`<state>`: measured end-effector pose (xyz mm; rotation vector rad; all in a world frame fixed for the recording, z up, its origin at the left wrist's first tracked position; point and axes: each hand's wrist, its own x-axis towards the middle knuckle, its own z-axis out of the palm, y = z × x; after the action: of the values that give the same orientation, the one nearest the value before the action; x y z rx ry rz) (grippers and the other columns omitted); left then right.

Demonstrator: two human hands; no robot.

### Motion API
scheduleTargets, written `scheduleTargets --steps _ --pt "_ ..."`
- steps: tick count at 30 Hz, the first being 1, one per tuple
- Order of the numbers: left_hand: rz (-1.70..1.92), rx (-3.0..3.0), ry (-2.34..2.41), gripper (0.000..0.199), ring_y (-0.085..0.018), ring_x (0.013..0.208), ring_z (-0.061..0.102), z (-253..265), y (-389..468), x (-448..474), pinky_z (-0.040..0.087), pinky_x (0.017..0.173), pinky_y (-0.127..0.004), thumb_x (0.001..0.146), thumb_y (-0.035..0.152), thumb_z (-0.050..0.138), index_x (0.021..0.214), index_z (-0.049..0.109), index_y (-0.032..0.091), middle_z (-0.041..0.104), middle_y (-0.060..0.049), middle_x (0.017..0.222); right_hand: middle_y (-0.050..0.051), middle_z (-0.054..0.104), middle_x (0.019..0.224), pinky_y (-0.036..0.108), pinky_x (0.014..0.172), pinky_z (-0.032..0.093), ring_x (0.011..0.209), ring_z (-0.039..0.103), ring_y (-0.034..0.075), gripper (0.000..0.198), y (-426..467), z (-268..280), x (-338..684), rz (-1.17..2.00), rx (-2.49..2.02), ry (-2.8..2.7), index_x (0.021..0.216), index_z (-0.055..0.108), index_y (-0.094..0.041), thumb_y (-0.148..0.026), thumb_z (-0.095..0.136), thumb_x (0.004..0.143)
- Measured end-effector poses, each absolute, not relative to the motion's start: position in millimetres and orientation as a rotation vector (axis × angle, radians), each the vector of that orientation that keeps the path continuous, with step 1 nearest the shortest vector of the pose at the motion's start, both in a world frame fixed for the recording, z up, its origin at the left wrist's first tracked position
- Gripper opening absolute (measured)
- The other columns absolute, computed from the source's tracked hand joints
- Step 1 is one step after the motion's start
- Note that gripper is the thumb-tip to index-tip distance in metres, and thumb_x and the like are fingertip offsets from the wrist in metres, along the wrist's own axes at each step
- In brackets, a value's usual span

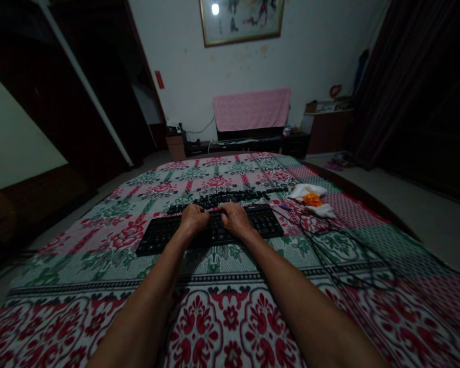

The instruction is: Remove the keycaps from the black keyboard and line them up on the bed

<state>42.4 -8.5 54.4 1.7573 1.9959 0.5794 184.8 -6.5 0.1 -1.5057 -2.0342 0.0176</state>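
A black keyboard (157,234) lies slightly slanted on the patterned cloth in front of me. Above the left-middle part of it is my left hand (194,219), fingers curled inward. My right hand (235,219) is curled just to its right, near the keyboard's far edge. A thin dark strip shows between the two thumbs; I cannot make out what it is or whether it belongs to the keyboard. Most fingertips are hidden behind the hands. Just beyond the keyboard, several small black pieces like loose keycaps (233,196) lie in a rough row.
A black cable (322,260) loops over the cloth (230,332) to the right. White crumpled tissue (304,191) with an orange piece (313,199) lies at the back right. Beyond the table stand a low dark cabinet (297,145) and a pink cloth cover (253,110).
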Motion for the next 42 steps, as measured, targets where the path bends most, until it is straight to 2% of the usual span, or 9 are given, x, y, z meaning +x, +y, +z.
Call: scheduleTargets --steps 5,14,18,22,26,31,37,42 --pt "0.362 2.129 2.065 0.022 -0.019 0.068 0.062 61.3 -10.8 53.4 0.040 0.057 -0.024 0.071 0.026 0.049 0.065 0.066 0.013 0.064 -0.010 0.061 0.006 0.059 0.096 0.029 0.083 0.035 0.092 0.050 0.018 0.026 -7.0 0.1 183.8 0.041 -1.509 -2.039 0.100 0.061 -0.019 -0.017 0.048 0.078" --pt "0.268 2.420 2.077 0.026 -0.025 0.081 0.064 63.7 -24.7 68.6 0.044 0.067 -0.026 0.071 0.021 0.045 0.077 0.069 0.010 0.068 -0.017 0.081 0.007 0.059 0.098 0.031 0.084 0.036 0.094 0.050 0.019 0.026 -7.6 -1.6 183.6 0.056 -1.479 -2.036 0.100 0.060 -0.019 -0.016 0.047 0.079" --pt "0.296 2.379 2.061 0.023 -0.024 0.077 0.064 63.2 -17.4 65.4 0.045 0.065 -0.026 0.069 0.022 0.048 0.071 0.068 0.011 0.067 -0.015 0.073 0.008 0.058 0.100 0.031 0.085 0.036 0.095 0.049 0.019 0.026 -8.7 -0.3 183.6 0.068 -1.498 -2.039 0.102 0.059 -0.019 -0.017 0.047 0.079" --pt "0.336 1.989 2.032 0.008 -0.021 0.059 0.061 62.7 2.0 51.9 0.043 0.052 -0.023 0.059 0.019 0.058 0.054 0.062 0.014 0.058 -0.005 0.047 0.007 0.058 0.099 0.031 0.085 0.036 0.096 0.050 0.019 0.027 -10.1 0.9 183.5 0.066 -1.508 -2.025 0.103 0.060 -0.020 -0.017 0.047 0.079" --pt "0.345 1.757 1.972 0.013 -0.020 0.046 0.057 64.9 12.8 45.4 0.040 0.043 -0.024 0.056 0.017 0.061 0.045 0.055 0.015 0.052 -0.003 0.038 0.007 0.058 0.099 0.032 0.085 0.036 0.096 0.050 0.020 0.027 -10.2 1.2 183.5 0.078 -1.500 -2.022 0.102 0.060 -0.020 -0.018 0.048 0.079" --pt "0.293 1.615 1.908 0.013 -0.019 0.046 0.057 74.2 11.2 51.6 0.041 0.043 -0.024 0.054 0.009 0.059 0.043 0.053 0.015 0.054 -0.003 0.040 0.008 0.058 0.101 0.032 0.087 0.035 0.097 0.049 0.020 0.027 -9.4 1.3 183.3 0.100 -1.503 -2.031 0.103 0.059 -0.019 -0.017 0.047 0.079" --pt "0.300 1.936 2.097 0.009 -0.019 0.052 0.057 72.5 -4.6 56.0 0.037 0.047 -0.022 0.059 0.016 0.053 0.052 0.060 0.015 0.052 -0.004 0.040 0.008 0.058 0.099 0.032 0.085 0.036 0.096 0.049 0.021 0.027 -8.5 -0.4 182.9 0.068 -1.504 -2.034 0.103 0.059 -0.020 -0.017 0.046 0.079" --pt "0.500 2.163 2.167 0.028 -0.018 0.062 0.060 54.3 -31.2 54.2 0.038 0.053 -0.022 0.072 0.029 0.044 0.067 0.067 0.015 0.062 -0.007 0.055 0.008 0.057 0.099 0.032 0.086 0.036 0.096 0.049 0.020 0.027 -9.1 0.7 182.7 0.069 -1.519 -2.036 0.103 0.059 -0.019 -0.017 0.046 0.079"
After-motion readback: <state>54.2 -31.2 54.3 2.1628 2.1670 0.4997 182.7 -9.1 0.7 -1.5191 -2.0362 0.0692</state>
